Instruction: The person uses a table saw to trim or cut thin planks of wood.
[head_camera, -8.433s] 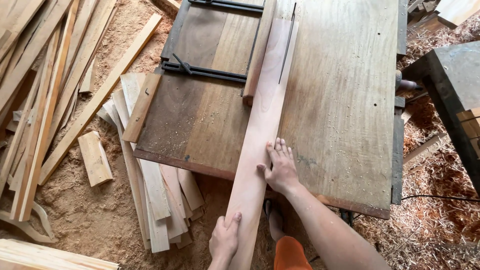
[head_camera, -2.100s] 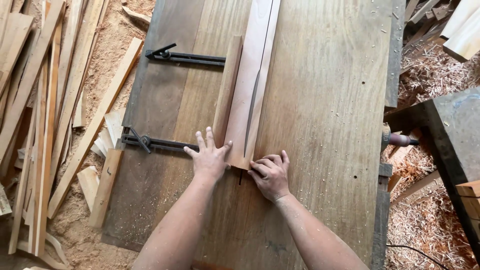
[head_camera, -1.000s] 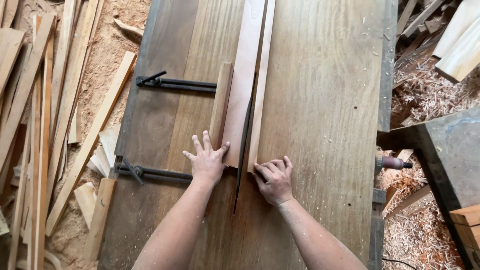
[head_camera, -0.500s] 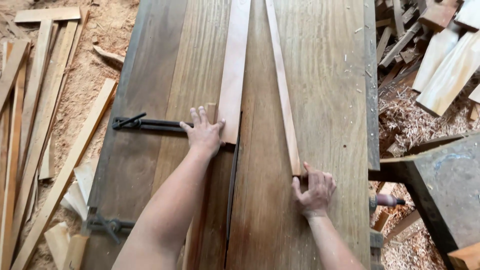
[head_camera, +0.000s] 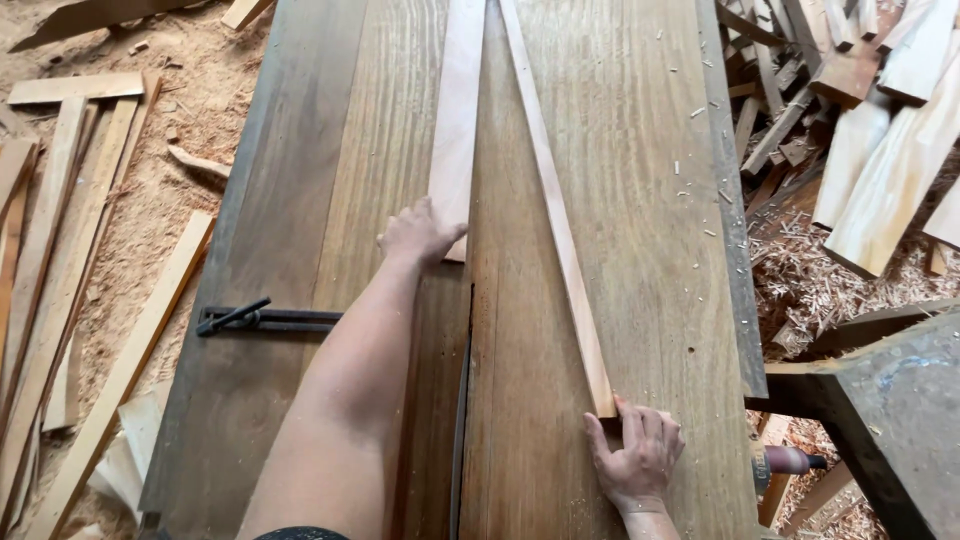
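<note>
Once the cut had parted the board, my left hand (head_camera: 420, 232) lay flat on the wide plank (head_camera: 457, 120). Right of the saw slot (head_camera: 462, 400), my right hand (head_camera: 636, 458) pressed open-fingered against the thin strip (head_camera: 555, 210), now separate.

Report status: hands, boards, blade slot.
Left hand on wide board end. Right hand at thin strip end. Blade slot between hands, uncovered.

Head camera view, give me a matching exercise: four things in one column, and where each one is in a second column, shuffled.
1. left hand
2. right hand
3. black clamp
4. pile of offcuts

A. off the table's right edge
B. at the near end of the thin strip
C. on the near end of the wide board
D. on the table's left side

Pairs: 1-C, 2-B, 3-D, 4-A
</note>
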